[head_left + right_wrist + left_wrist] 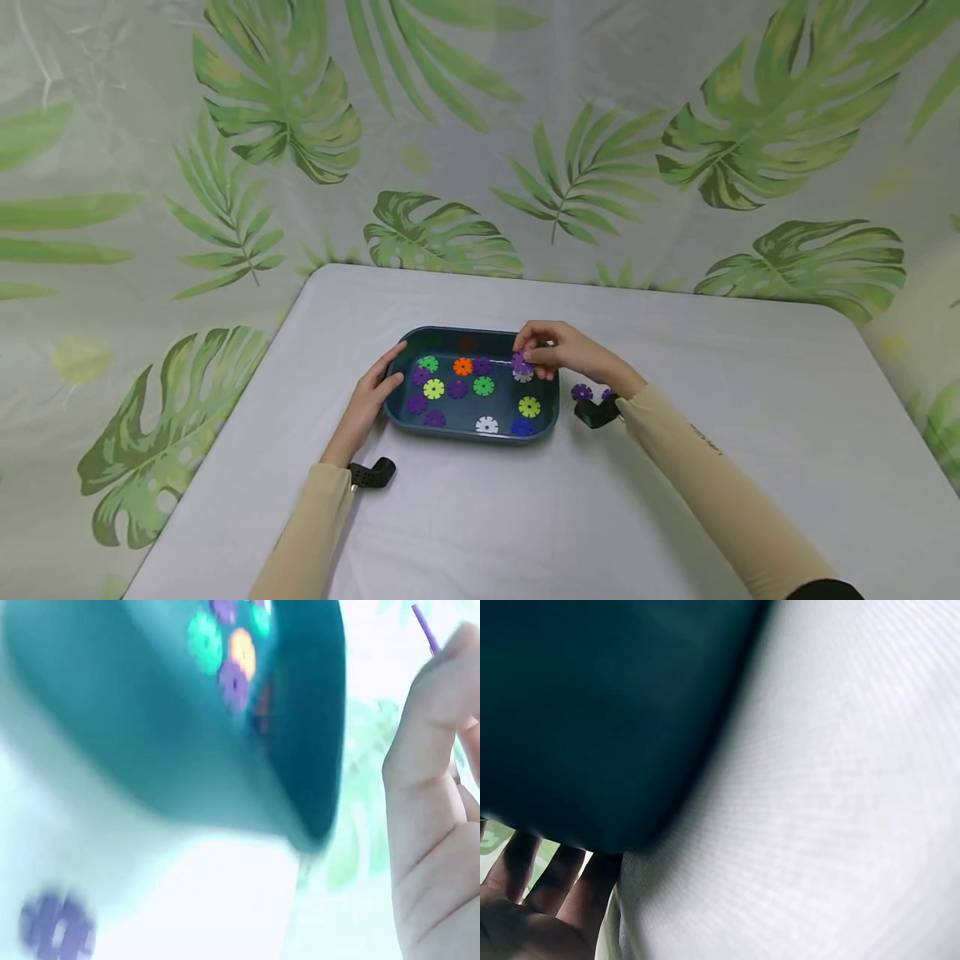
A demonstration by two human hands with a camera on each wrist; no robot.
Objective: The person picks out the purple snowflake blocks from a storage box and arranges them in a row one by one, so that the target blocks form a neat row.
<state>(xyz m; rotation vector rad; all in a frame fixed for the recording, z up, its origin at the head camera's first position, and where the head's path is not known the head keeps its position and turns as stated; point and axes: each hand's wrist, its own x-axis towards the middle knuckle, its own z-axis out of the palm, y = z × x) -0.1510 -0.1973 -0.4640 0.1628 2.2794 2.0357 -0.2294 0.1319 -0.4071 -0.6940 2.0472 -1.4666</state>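
Purple snowflake disc [522,363]: our right hand [564,348] pinches it over 2 o'clock on the 9-to-3 tray [461,414], left hand [367,397] straight-fingered at 9.

Dark lettering [706,439] on the right sleeve [701,479] is too small to read.

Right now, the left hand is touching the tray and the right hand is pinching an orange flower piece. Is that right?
Not quite: the flower piece is purple, not orange, as the head view shows. The left hand is touching the tray, and the right hand is pinching that piece.
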